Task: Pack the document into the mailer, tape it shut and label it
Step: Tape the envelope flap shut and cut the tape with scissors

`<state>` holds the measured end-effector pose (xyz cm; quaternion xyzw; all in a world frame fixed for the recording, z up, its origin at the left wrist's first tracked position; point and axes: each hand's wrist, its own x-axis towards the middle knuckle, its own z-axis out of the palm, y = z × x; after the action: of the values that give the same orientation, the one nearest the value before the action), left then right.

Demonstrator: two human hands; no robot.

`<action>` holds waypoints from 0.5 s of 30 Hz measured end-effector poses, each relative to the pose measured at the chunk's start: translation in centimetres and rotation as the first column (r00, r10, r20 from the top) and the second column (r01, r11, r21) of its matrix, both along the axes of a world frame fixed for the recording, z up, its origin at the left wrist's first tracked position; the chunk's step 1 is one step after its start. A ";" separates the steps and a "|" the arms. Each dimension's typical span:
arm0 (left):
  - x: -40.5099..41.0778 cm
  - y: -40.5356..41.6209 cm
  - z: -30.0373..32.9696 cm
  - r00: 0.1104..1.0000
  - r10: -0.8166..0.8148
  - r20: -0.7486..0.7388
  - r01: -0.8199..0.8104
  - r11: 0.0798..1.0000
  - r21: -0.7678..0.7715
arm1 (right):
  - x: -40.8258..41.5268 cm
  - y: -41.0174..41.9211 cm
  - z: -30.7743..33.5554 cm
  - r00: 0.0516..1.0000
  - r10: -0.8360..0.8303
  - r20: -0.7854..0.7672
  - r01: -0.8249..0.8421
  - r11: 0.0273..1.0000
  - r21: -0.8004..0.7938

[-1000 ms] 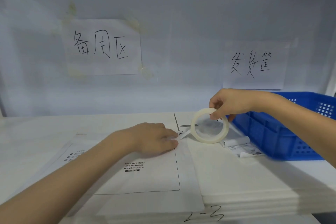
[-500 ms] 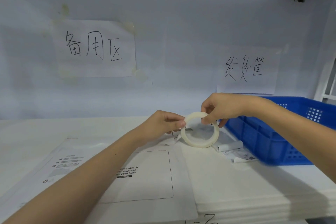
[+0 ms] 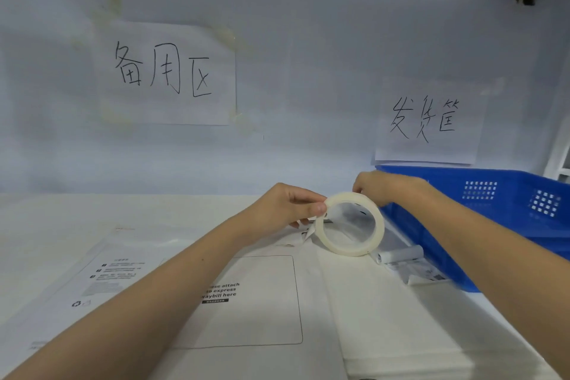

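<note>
Two hands' fingers [image 3: 319,208] pinching tape roll [image 3: 351,224]

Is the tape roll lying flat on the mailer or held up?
Held up on edge: tape roll gripped by left hand and right hand above the mailer.

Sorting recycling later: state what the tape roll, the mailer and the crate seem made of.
Tape roll: translucent plastic film, milky and see-through. Mailer: probably matte white plastic film, printed, lying limp and flat. Crate: rigid blue moulded plastic, with perforated grid walls.
</note>
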<state>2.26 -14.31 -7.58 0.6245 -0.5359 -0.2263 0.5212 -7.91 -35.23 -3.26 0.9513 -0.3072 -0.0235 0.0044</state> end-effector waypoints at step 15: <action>-0.2 0.0 -0.7 0.999 -0.015 -0.030 0.014 1.000 -0.024 | 1.0 -1.9 -1.9 0.994 -0.106 0.017 0.101 0.980 0.174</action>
<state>2.10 -14.36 -8.32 0.6108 -0.5349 -0.2332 0.5351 -6.89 -37.16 -5.11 0.9311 -0.3530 -0.0378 -0.0833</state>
